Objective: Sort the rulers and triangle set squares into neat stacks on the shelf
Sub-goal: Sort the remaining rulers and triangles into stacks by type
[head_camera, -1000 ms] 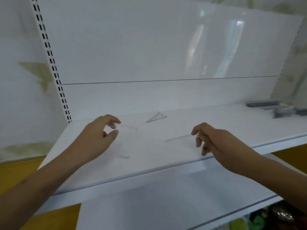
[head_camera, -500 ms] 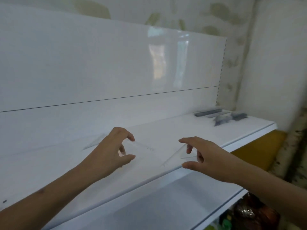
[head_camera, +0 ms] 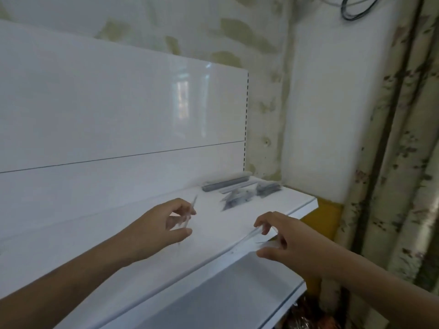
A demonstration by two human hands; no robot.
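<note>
My left hand [head_camera: 164, 224] pinches a clear plastic set square [head_camera: 190, 213], held edge-up above the white shelf [head_camera: 95, 252]. My right hand [head_camera: 282, 238] pinches another clear set square [head_camera: 247, 238] over the shelf's front edge. At the shelf's far right end lie a grey stack of rulers [head_camera: 225, 184], a stack of triangles [head_camera: 237, 198] and a second triangle stack [head_camera: 268, 188]. The clear pieces are blurred and hard to make out.
A white back panel [head_camera: 118, 110] rises behind the shelf. A lower white shelf [head_camera: 213, 293] juts out below. A wall corner [head_camera: 316, 138] and patterned curtain [head_camera: 399, 162] stand to the right. Packaged goods [head_camera: 308, 317] show at the bottom.
Both hands lifted clear pieces off the shelf and carried them rightward. The view swung right, bringing the grey stacks closer.
</note>
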